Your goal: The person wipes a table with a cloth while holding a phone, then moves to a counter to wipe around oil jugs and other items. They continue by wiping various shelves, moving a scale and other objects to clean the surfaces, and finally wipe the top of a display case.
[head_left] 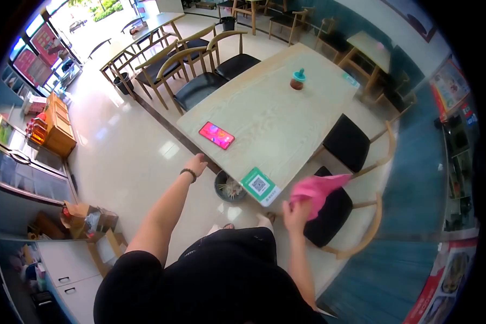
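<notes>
Bunched in my right hand [297, 216] is a pink cloth [321, 191], held over the black seat of a chair at the table's near right corner. The cloth is blurred and its loose end spreads to the right. My left hand [197, 165], with a dark beaded bracelet on the wrist, hangs just off the table's left edge. Its fingers are loosely bent and apart, with nothing in them. On the wooden table [264, 124] lie a phone [217, 135] with a lit pink screen and a green QR code card [260, 186]. A teal-topped jar [297, 80] of something reddish-brown stands farther back.
Below the table's near left corner stands a dark waste bin [229, 186] with litter inside. Black-seated wooden chairs [346, 143] flank the table on both sides. Cardboard boxes [89, 220] and a white cabinet [70, 264] are at lower left. More tables stand farther back.
</notes>
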### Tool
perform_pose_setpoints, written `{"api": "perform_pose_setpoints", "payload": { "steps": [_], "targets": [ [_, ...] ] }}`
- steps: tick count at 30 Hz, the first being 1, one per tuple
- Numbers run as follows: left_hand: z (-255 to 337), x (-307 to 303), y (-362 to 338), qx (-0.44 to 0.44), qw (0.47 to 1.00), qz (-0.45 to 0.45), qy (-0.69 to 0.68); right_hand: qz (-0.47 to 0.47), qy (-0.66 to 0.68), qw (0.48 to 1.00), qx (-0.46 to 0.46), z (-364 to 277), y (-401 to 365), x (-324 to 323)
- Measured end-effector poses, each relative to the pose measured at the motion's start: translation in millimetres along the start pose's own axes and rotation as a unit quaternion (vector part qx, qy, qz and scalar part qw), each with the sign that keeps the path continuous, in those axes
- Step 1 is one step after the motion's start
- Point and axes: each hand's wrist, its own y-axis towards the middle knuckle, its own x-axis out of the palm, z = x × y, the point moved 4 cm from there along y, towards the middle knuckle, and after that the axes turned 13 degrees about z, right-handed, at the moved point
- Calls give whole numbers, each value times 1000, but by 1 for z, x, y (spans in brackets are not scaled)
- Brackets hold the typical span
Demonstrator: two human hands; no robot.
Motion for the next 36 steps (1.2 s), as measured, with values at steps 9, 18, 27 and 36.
{"api": "perform_pose_setpoints", "payload": {
  "steps": [9, 18, 27, 36],
  "targets": [
    [94, -30, 122, 322, 741, 176, 563, -158, 126, 924, -326, 63, 208, 177],
    [108, -25, 114, 252, 858, 26, 447, 43, -230, 965, 116, 150, 402, 281],
    [77, 63, 15, -75, 971, 139, 178, -118, 162, 946, -255, -11, 303, 240],
    [84, 110, 39, -184, 978, 9, -98, -105, 160, 960, -205, 55, 237, 154]
  ]
}}
